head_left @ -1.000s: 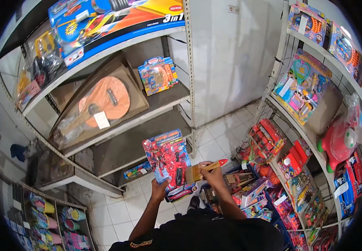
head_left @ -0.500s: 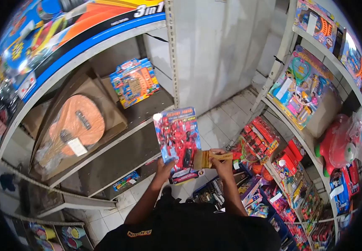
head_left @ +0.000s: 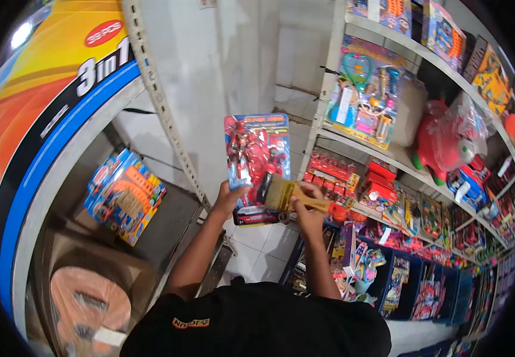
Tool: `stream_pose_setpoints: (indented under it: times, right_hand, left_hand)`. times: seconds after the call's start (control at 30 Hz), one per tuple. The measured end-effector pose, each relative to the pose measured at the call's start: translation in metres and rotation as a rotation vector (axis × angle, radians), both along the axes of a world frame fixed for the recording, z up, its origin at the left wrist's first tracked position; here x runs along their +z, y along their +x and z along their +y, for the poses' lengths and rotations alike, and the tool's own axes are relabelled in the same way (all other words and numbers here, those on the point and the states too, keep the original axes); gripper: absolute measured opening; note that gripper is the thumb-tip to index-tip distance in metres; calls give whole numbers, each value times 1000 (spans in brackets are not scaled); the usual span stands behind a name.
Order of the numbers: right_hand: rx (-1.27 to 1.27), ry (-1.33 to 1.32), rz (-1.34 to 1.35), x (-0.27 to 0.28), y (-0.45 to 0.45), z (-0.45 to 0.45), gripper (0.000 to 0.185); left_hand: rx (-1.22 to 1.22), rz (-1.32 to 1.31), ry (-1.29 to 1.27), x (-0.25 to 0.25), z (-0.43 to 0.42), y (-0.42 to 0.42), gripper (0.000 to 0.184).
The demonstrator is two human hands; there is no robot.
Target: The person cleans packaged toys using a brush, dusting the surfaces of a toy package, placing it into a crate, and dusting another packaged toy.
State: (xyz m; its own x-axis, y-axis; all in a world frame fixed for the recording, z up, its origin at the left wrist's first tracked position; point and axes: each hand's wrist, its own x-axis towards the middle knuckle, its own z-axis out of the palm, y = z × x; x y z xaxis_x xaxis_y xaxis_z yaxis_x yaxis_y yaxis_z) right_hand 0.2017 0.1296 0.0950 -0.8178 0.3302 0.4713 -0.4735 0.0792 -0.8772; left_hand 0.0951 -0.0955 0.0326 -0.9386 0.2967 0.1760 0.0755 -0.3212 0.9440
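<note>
My left hand (head_left: 229, 199) grips the lower left edge of a blister-packed toy (head_left: 257, 149) with red pieces on a blue and red card. The pack is held upright in front of me. In my right hand (head_left: 309, 205) is a paintbrush (head_left: 282, 194) with a wooden handle and wide, pale bristles. Its bristles lie over the lower right part of the pack, apparently against its front. My right fingers are closed around the handle near the metal band.
Left, a shelf holds a boxed train toy (head_left: 125, 196) and a wrapped toy guitar (head_left: 91, 306), below a large "3 in 1" box (head_left: 61, 89). On the right shelves (head_left: 376, 154) are a doctor playset (head_left: 364, 89), a red ride-on animal (head_left: 442, 140) and many packaged toys.
My view has turned to the right, toward the right-hand shelves. The brush has moved from the pack's right edge to over its lower front. Both hands keep their holds.
</note>
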Motion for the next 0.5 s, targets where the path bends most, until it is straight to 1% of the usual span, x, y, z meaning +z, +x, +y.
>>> stream_pose_setpoints:
  times: [0.03,0.1,0.17,0.27,0.37,0.4,0.43,0.5]
  right_hand:
    - [16,26,-19,-3,0,-3,33]
    - [8,59,-24,-10,3,-12,33]
    - [21,44,-99,-19,10,-16,37]
    - [19,-8,-236,-32,18,-16,42]
    - [-86,157,-137,-44,8,-8,41]
    - [-50,51,-216,-43,3,-8,40]
    - [-58,42,-229,-42,-3,-7,41]
    - [-65,20,-255,-40,-19,-4,42]
  left_hand:
    - [-23,-48,78,7,6,-8,30]
    - [8,-91,140,2,18,-29,30]
    - [-78,-140,157,-5,26,-45,30]
    - [-163,-187,92,-19,40,-58,31]
    - [-240,-170,49,-29,51,-62,30]
    - [-258,-114,-6,-40,53,-68,29]
    - [-271,-56,-63,-45,54,-72,27]
    - [-315,-25,-201,-47,51,-75,26]
